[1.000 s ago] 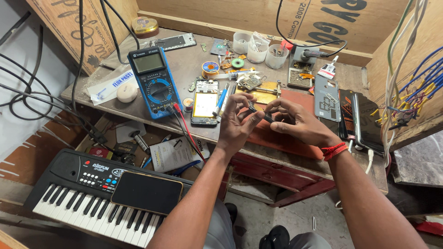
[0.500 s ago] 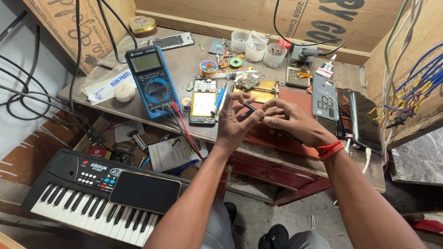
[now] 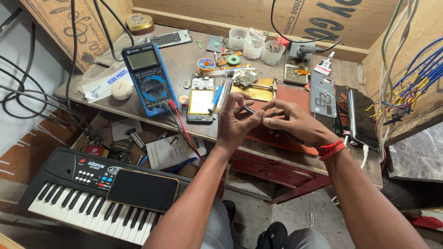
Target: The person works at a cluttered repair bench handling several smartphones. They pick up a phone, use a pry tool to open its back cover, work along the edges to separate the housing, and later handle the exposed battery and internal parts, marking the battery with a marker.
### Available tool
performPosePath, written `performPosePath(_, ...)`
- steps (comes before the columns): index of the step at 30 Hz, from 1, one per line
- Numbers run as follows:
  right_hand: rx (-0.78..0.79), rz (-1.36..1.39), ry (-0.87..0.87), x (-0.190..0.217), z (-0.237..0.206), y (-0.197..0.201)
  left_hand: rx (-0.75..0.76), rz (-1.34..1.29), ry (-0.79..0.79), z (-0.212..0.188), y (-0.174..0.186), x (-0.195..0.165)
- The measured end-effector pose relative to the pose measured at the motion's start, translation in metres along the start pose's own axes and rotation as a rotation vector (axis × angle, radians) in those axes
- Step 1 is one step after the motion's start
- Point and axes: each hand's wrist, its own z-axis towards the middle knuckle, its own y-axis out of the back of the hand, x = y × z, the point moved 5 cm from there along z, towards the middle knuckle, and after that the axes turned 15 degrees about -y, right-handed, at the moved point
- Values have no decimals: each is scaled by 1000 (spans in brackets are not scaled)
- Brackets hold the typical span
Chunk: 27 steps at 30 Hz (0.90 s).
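Tweezers [image 3: 277, 129], thin and dark, run between both hands above the front edge of the counter [image 3: 184, 60]: the tip end sits at the left hand [image 3: 235, 122], whose thumb and forefinger are pressed together around it, and the shaft passes under the right hand [image 3: 295, 124], whose fingers [image 3: 272, 113] pinch it near the middle, the tail sticking out toward the wrist with its red thread band [image 3: 332, 148]. Going left to right on the worn wooden counter: a blue multimeter [image 3: 148, 78] with red and black leads, an opened phone [image 3: 201, 99], a gold board holder [image 3: 258, 87], small plastic cups [image 3: 254, 46], phone backs [image 3: 323, 94]. Below at left, a toy keyboard [image 3: 92, 193] carries a dark phone [image 3: 143, 190]. Coloured wires [image 3: 415, 78] hang at right.
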Motion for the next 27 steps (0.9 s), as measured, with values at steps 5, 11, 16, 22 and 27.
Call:
performPosePath(5,-12,8,-13,3,-3,-2,19,7,8,0,0,2)
performPosePath(11,-91,-45,55,14,-12,-6,-5,-312,69,2,2,9)
performPosePath(16,-170,-35,106,21,-14,-8,-10,-443,124,4,6,10)
performPosePath(22,-223,-42,103,17,-14,-5,-27,-410,245,6,6,11)
performPosePath(27,-286,-112,106,10,-9,-2,-4,-396,236,6,6,9)
